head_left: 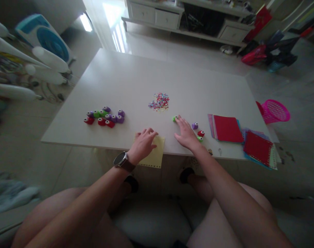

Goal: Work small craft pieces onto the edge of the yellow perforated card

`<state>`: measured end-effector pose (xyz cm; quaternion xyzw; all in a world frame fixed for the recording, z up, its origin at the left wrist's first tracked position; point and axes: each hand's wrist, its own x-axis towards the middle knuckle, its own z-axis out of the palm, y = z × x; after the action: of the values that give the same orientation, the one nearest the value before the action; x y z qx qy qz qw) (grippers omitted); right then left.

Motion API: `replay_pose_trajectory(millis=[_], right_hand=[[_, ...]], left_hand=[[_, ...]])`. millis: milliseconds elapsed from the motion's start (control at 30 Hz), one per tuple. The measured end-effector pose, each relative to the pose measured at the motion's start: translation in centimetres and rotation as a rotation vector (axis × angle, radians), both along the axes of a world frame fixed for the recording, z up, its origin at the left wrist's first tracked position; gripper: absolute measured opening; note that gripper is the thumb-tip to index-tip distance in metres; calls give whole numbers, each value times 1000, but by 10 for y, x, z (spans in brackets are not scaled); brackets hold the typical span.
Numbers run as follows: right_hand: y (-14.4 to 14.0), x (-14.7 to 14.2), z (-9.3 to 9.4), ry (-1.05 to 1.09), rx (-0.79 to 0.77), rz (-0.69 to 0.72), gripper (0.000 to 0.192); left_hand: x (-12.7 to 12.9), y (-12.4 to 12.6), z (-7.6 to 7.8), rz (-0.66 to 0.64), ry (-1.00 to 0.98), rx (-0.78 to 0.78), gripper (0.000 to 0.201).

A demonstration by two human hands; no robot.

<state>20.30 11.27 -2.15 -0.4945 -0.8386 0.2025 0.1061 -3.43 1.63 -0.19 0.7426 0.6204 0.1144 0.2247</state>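
Thighs, left grip apart, sheet overhanging table, right grip unclear at green punch

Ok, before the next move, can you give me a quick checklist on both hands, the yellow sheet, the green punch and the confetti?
1. Left hand at the yellow sheet: ok, it is over the sheet's far part.
2. Sheet fully on the table: not ok, its near edge, with a row of holes, hangs past the table's edge.
3. Green punch within reach: ok, it is at the right hand's fingertips.
4. Firm grip on that punch: cannot tell, the fingers partly cover it.
5. Confetti pile apart from the sheet: ok, it lies farther out.
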Motion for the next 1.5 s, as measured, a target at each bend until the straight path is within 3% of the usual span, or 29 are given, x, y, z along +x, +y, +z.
replay_pose_trajectory(millis=[133,267,433,567,667,867,1000,1233,1500], right_hand=[[5,-4,-4,22,0,18,79],[3,-7,2,45,63,20,68],[-2,-7,9,71,17,57,37],[-8,-4,10,75,-32,67,30],[-13,-2,11,35,-38,75,24],[-18,0,16,-1,-77,97,20],[-21,-3,16,-32,-90,102,17],[-28,-11,22,-86,-100,108,19],[-33,-20,30,161,-121,68,17]], left_hand=[[-2,0,0,22,22,-61,48],[-2,1,-1,27,28,-87,45],[-2,1,-7,34,-7,-89,29],[-2,4,-14,-19,-8,-62,7],[-1,7,-15,-42,-7,-71,20],[0,9,-13,-22,-91,-79,19],[1,8,-15,10,-185,-70,32],[2,8,-12,-7,-115,-90,37],[5,8,-5,7,-106,-100,39]])
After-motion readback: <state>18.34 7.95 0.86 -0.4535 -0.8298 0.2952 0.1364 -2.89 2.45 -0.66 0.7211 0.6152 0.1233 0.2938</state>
